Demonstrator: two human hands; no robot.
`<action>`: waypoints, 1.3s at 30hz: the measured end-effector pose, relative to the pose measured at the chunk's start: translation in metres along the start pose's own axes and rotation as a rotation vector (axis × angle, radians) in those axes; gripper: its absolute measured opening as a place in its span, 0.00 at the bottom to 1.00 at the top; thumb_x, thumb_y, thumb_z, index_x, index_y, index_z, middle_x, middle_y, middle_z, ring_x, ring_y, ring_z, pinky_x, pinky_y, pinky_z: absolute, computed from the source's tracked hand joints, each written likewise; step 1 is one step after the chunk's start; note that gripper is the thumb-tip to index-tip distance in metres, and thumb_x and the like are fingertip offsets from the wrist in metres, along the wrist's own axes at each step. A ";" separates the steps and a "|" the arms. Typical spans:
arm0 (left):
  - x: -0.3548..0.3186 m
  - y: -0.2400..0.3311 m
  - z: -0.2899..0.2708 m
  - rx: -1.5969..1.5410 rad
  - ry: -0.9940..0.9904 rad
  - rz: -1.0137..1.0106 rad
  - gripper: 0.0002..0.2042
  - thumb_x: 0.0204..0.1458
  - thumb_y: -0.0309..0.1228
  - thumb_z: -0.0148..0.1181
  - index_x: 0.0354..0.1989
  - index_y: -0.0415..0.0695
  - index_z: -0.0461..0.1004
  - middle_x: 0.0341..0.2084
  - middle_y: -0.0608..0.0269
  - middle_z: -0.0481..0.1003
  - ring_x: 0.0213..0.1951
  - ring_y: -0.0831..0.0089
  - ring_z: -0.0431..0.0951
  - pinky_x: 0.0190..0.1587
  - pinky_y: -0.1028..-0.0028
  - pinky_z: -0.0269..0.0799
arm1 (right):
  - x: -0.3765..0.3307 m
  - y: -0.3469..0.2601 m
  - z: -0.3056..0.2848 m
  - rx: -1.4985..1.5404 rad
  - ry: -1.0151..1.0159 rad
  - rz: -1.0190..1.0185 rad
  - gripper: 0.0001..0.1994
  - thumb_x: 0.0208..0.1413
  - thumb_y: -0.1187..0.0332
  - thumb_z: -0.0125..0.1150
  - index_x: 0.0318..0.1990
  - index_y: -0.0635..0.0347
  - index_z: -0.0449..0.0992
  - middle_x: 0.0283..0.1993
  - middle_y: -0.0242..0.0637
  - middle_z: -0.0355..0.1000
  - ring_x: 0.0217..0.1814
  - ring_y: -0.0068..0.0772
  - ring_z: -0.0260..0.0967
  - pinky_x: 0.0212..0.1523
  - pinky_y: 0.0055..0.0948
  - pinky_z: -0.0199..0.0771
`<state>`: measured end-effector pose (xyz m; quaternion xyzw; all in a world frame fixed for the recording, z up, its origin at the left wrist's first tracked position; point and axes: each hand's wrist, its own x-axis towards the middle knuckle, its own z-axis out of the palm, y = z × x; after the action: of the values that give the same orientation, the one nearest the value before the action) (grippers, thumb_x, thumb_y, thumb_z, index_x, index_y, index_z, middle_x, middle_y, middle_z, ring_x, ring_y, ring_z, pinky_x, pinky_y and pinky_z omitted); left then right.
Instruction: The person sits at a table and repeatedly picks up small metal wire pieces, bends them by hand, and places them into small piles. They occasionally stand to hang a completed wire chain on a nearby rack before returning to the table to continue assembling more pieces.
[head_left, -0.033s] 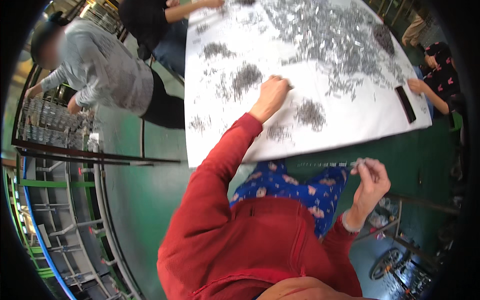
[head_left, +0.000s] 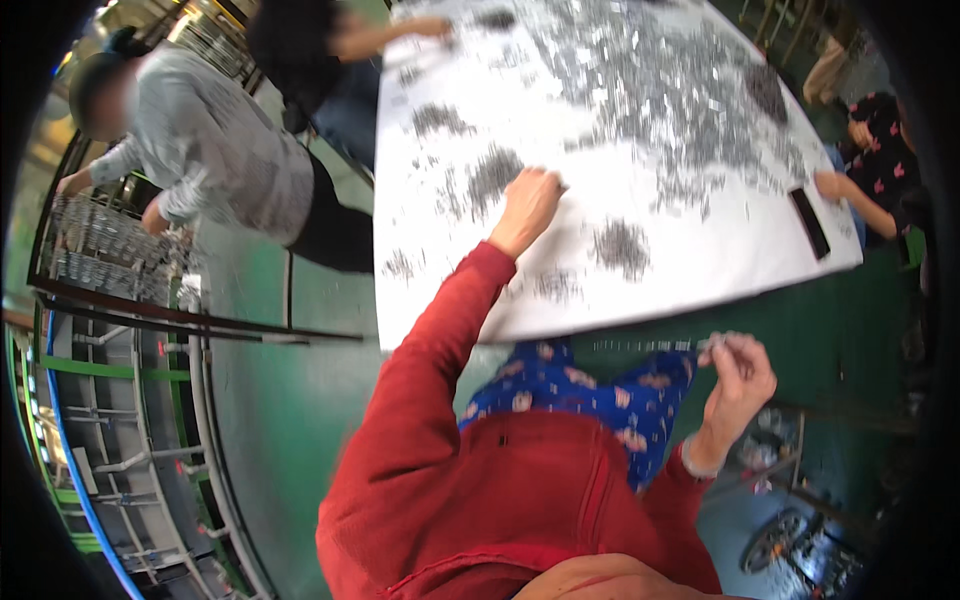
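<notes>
White sheeting covers the counter, which stands on a green floor and carries many small grey metal pieces, some loose and some gathered in heaps.

We note the left hand stretched forward on a red sleeve, resting on the counter. Its fingers are curled together at the edge of 1 heap of grey pieces; we cannot tell whether they enclose any piece. A second heap lies just to the right of this hand, near the counter's front edge.

We note the right hand held off the counter, below its front edge. Its fingers are pinched on the end of a thin row of small metal pieces, which extends level toward the left above the blue patterned trousers.

A dark flat bar lies near the counter's right edge. 1 person in a grey top bends over a wire rack at the left. Another person's hand rests at the right edge.
</notes>
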<state>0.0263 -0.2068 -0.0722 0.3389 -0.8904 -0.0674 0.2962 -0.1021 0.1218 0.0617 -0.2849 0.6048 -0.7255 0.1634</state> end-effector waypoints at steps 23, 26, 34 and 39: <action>0.008 0.103 -0.075 -0.916 -0.159 0.019 0.07 0.56 0.27 0.59 0.34 0.36 0.76 0.21 0.63 0.77 0.27 0.79 0.78 0.31 0.77 0.73 | 0.017 0.013 0.007 -0.094 -0.005 0.023 0.01 0.48 0.82 0.60 0.30 0.71 0.76 0.24 0.36 0.73 0.26 0.24 0.70 0.29 0.22 0.70; -0.019 0.165 -0.082 -1.443 -0.457 -0.060 0.07 0.55 0.26 0.59 0.35 0.34 0.76 0.29 0.64 0.78 0.33 0.80 0.77 0.40 0.78 0.74 | 0.019 0.024 -0.005 -0.112 -0.013 0.004 0.08 0.49 0.80 0.63 0.38 0.72 0.78 0.29 0.38 0.77 0.29 0.24 0.73 0.34 0.19 0.72; -0.012 0.210 -0.078 -1.137 -0.385 0.155 0.08 0.53 0.26 0.62 0.38 0.34 0.76 0.34 0.62 0.78 0.36 0.76 0.79 0.39 0.79 0.73 | 0.019 0.019 -0.008 -0.053 0.016 -0.051 0.08 0.51 0.78 0.63 0.39 0.71 0.79 0.32 0.36 0.78 0.31 0.22 0.75 0.36 0.16 0.74; -0.006 0.226 -0.073 -1.349 -0.409 0.138 0.04 0.58 0.26 0.55 0.37 0.38 0.72 0.29 0.66 0.74 0.32 0.81 0.73 0.36 0.79 0.69 | 0.023 0.011 -0.006 -0.111 0.077 -0.089 0.08 0.51 0.78 0.63 0.40 0.67 0.80 0.32 0.36 0.78 0.31 0.21 0.75 0.35 0.18 0.75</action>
<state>-0.0554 -0.0255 0.0573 0.0048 -0.7117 -0.6477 0.2721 -0.1247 0.1109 0.0552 -0.2922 0.6366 -0.7078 0.0917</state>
